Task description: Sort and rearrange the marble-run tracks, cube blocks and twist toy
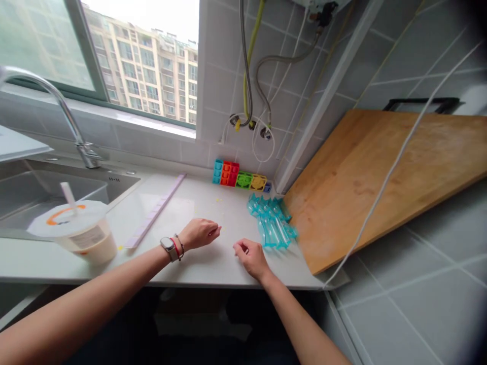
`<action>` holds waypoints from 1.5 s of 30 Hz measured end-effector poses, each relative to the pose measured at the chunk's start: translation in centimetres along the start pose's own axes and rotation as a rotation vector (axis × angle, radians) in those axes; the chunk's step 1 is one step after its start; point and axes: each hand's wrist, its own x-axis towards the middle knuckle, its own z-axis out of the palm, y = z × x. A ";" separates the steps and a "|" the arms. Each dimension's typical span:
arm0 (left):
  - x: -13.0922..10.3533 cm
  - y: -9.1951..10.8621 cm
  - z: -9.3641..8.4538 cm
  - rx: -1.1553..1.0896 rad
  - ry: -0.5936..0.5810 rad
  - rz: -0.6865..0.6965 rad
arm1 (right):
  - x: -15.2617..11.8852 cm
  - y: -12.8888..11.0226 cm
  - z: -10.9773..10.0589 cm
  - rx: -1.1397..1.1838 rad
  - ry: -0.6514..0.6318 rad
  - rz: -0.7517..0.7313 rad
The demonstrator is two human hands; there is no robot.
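Note:
My left hand [200, 233], with a watch and bracelets on its wrist, is over the white counter [207, 263], its fingers curled closed. To its right, my right hand [250, 257] is also closed, fingers curled in; what either hand holds, if anything, is too small or hidden to make out. Clear teal plastic pieces [274, 223] lie just beyond my right hand. Against the back wall stands a row of colourful blocks: blue, red [230, 174], green [244, 180] and yellow [258, 182]. Tiny yellow bits [218, 199] lie between the blocks and my hands.
A lidded drink cup with a straw [89, 238] stands at the left, near the sink [125, 187] and faucet [66, 109]. A pale purple strip [155, 212] lies beside it. A wooden board [373, 177] leans at the right, crossed by a white cable [388, 177].

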 end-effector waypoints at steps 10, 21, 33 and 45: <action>5.2 -2.2 2.5 -0.193 0.083 -0.095 | 11.7 -4.0 -2.3 -0.220 -0.012 -0.209; 4.0 -1.3 1.8 -0.600 0.140 -0.119 | 20.3 -0.1 -10.7 -0.519 0.084 -0.038; 3.7 0.2 2.6 -0.653 0.055 -0.078 | 30.0 2.4 -7.5 -0.919 -0.105 0.003; 3.5 0.2 3.3 -0.704 -0.019 -0.147 | 40.9 0.1 -5.7 -1.081 -0.127 -0.175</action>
